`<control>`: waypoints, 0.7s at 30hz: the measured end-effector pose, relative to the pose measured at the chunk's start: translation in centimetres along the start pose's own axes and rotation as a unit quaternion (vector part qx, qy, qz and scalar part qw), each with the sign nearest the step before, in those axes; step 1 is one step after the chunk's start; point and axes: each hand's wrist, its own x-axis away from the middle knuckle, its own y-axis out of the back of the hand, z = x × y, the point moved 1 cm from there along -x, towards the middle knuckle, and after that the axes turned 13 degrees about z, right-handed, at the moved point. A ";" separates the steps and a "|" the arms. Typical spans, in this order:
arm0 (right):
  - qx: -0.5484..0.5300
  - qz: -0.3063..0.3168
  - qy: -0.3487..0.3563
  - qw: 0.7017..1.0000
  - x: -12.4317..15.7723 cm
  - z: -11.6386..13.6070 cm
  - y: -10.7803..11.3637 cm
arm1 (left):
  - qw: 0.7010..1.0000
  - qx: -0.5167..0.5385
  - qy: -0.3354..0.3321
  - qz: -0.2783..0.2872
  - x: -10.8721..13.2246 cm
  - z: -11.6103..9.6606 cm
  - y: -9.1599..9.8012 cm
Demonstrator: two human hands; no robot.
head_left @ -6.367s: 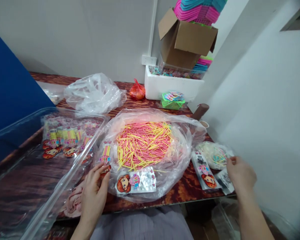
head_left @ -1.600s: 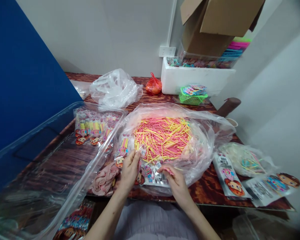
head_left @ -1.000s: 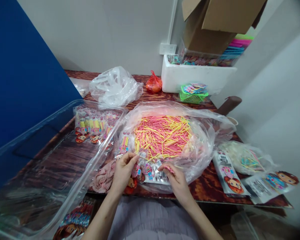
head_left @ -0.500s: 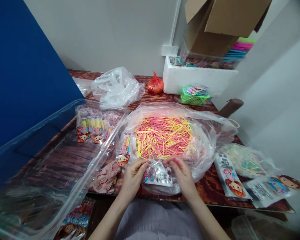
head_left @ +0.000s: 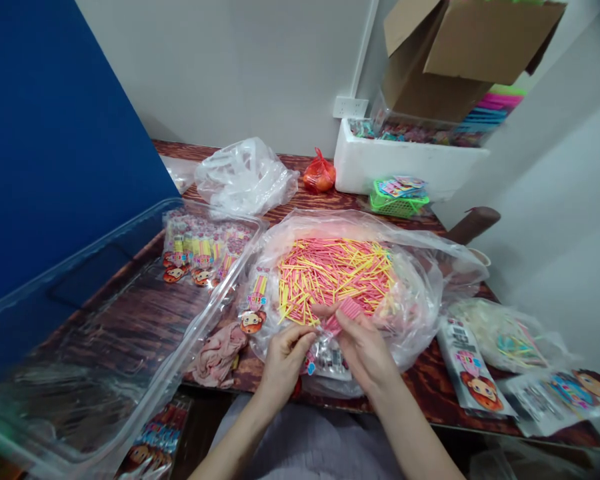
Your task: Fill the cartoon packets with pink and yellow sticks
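A big clear bag point(head_left: 420, 300) lies open on the table, full of loose pink and yellow sticks point(head_left: 335, 273). At its near edge my left hand point(head_left: 285, 353) pinches the mouth of a small printed packet point(head_left: 327, 357). My right hand point(head_left: 363, 343) holds a small bundle of pink sticks point(head_left: 345, 313) just above that packet. A filled packet point(head_left: 255, 307) with a cartoon face lies left of my hands, inside the bag.
A large clear plastic bin point(head_left: 105, 333) at the left holds several filled packets point(head_left: 200, 250). A pink cloth point(head_left: 217, 353) lies by it. More empty packets point(head_left: 473, 373) and a bag of sticks point(head_left: 505, 330) lie right. A foam box point(head_left: 405, 167), green basket point(head_left: 400, 203) and cardboard box point(head_left: 455, 60) stand behind.
My right hand has lifted a bundle of pink sticks to the packet's mouth. My left hand has closed on the packet's edge. The view has drifted slightly left.
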 end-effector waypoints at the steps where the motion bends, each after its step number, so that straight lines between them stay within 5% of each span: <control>1: 0.040 0.007 -0.008 0.999 0.3 0.2 -0.1 | 1.000 0.002 -0.005 -0.003 0.1 0.2 0.0; 7: 0.208 0.010 0.026 0.978 0.8 1.1 -0.3 | 0.999 0.026 -0.019 -0.038 0.4 0.9 0.0; 13: 0.413 0.046 0.083 0.906 1.5 -0.8 -2.3 | 0.996 0.071 -0.009 -0.043 0.9 0.1 0.8; 17: 0.402 0.096 0.081 0.907 2.0 -1.2 -3.2 | 0.995 0.099 0.017 -0.012 1.2 -0.1 3.1; 20: 0.395 0.075 0.085 0.911 0.9 -0.5 -0.6 | 0.995 0.078 0.025 -0.060 0.5 0.1 6.1; 21: 0.441 0.049 0.097 0.891 0.2 -0.1 0.9 | 0.994 0.070 0.021 -0.088 0.0 0.2 7.2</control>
